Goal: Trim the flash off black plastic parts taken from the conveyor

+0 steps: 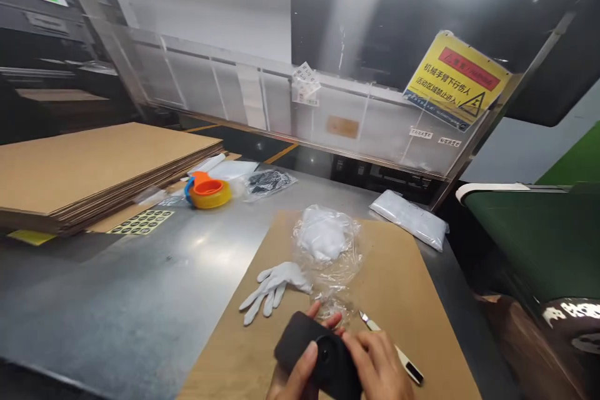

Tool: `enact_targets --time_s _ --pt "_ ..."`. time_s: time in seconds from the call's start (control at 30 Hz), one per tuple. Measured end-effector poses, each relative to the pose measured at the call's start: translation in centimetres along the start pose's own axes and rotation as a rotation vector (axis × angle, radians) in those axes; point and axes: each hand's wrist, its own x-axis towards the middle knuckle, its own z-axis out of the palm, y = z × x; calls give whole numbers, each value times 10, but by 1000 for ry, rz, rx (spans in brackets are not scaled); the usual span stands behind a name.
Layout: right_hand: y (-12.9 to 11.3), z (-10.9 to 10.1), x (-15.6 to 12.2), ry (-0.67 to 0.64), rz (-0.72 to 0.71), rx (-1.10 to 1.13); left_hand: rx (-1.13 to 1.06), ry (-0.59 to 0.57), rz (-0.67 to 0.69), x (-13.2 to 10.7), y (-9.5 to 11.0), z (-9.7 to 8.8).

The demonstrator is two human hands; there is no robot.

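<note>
Both my hands hold a small black rounded device [300,339] with a round lens-like part, low over a brown cardboard sheet [389,275]. My left hand [293,376] grips it from below with the thumb on its top. My right hand [375,365] wraps its right end, fingers curled on it. Just beyond lie a white glove [274,287] and a clear plastic bag [328,244] with white gloves inside. A thin craft knife [391,347] lies on the cardboard beside my right hand.
The metal table [117,300] carries a stack of cardboard sheets [94,169] at the left, an orange and yellow tape roll [209,192], a sticker sheet [140,222], and a sealed white packet [410,219]. A clear guard with a yellow warning sign [457,81] stands behind. A green belt [539,237] runs at right.
</note>
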Motion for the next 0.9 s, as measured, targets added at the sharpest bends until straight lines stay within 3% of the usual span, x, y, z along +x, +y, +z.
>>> enact_targets --time_s 0.1,0.23,0.3,0.37,0.47,0.57,0.67,0.9 --pt "-8 44 -2 14 14 66 81 148 126 -11 15 -14" --pt "11 82 -2 -11 146 -222 422 29 255 -28 31 -48" --pt "15 92 -5 -39 151 -236 570 -57 297 -33 32 -63" --pt "10 89 -9 -43 158 -123 716 -173 377 -34 32 -76" --pt "-16 64 -6 -30 134 133 937 -297 466 -34 32 -86" --pt "-54 36 6 -2 -149 306 1052 -365 434 -35 33 -84" --pt "-79 24 18 -25 -422 304 1053 -426 425 -38 35 -81" --pt "-85 24 15 -81 -415 289 1058 -481 295 -49 37 -83"
